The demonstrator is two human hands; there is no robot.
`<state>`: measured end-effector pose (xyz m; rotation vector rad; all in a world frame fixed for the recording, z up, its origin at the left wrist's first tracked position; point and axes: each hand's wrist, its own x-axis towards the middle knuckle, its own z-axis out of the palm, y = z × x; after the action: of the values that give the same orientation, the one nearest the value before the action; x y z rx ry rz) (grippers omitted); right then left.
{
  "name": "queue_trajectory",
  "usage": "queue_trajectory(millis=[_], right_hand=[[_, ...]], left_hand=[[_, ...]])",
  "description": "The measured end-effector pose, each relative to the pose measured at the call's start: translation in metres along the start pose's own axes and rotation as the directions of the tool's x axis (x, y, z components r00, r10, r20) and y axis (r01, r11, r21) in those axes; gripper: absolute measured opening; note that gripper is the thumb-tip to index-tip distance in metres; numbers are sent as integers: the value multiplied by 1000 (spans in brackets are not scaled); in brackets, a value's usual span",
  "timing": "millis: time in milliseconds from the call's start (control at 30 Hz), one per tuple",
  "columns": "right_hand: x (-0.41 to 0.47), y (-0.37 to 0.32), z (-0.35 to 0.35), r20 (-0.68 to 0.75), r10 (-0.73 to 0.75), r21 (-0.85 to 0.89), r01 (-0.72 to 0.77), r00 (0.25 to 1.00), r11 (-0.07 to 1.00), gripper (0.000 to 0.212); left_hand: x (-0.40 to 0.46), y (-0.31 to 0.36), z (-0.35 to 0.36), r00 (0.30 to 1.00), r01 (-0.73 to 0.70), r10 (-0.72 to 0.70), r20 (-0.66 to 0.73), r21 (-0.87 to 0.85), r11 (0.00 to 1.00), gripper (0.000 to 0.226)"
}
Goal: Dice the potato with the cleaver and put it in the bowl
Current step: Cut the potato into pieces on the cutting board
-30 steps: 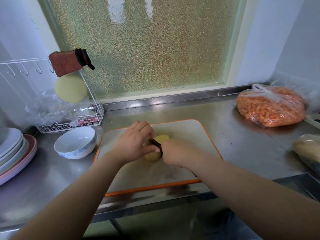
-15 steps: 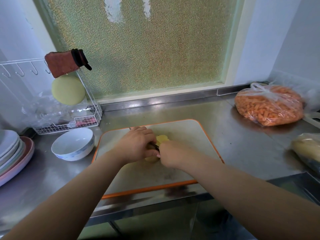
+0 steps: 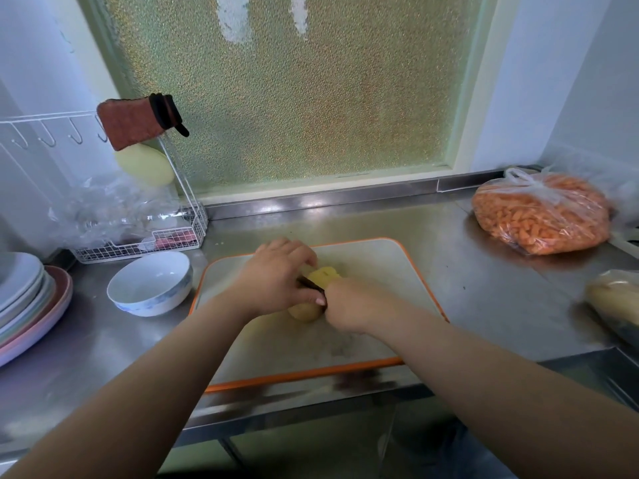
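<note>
Left hand [image 3: 276, 283] curls over the one potato [image 3: 304, 311] to steady it on the cutting board [image 3: 397, 271], while just to its right the right hand [image 3: 352, 305] wraps the handle of the single cleaver [image 3: 311, 284], whose dark blade sits in the potato between the two hands, probably mid-slice. One bowl [image 3: 149, 283] waits close by, left of the left hand, likely for the dice; it holds none yet.

The yellow peeled potato [image 3: 323, 275] lies mid-board, partly hidden, with the dark cleaver [image 3: 311, 284] blade set into it. The white bowl [image 3: 149, 283], blue-patterned outside, stands upright to its left.
</note>
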<state>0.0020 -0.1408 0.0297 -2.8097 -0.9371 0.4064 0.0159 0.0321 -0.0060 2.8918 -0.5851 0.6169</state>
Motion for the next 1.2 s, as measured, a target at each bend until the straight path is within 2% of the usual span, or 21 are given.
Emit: queue_trajectory(millis=[67, 133, 200, 333, 533, 633, 700, 900, 1200], right_hand=[[1, 5, -2, -2, 20, 73, -20, 1000, 997, 8], [6, 11, -3, -2, 81, 165, -80, 997, 983, 22], [9, 16, -3, 0, 128, 233, -125, 992, 964, 24], [8, 12, -1, -17, 148, 213, -141, 989, 967, 24], [-5, 1, -10, -90, 107, 54, -103, 990, 993, 35], [-11, -3, -21, -119, 68, -25, -72, 991, 997, 28], [-15, -4, -25, -119, 66, -62, -74, 991, 995, 20], [-24, -7, -30, -100, 65, -114, -76, 993, 991, 37], [-27, -16, -37, -56, 64, -236, -76, 996, 969, 35]], left_hand=[[-8, 0, 0, 972, -4, -7, -235, -47, 999, 51], [-21, 3, 5, 933, 9, -49, -356, -113, 994, 31], [-34, 8, 15, 933, 30, -91, -349, -177, 984, 21], [-49, 18, 31, 939, 88, -168, -299, -263, 961, 14], [-46, 28, 31, 924, 104, -180, -339, -229, 968, 8], [-47, 29, 31, 918, 113, -190, -349, -229, 967, 6], [-47, 30, 30, 915, 109, -188, -357, -230, 967, 5], [-47, 33, 28, 912, 106, -191, -363, -240, 965, 3], [-48, 33, 30, 912, 117, -198, -360, -233, 965, 2]])
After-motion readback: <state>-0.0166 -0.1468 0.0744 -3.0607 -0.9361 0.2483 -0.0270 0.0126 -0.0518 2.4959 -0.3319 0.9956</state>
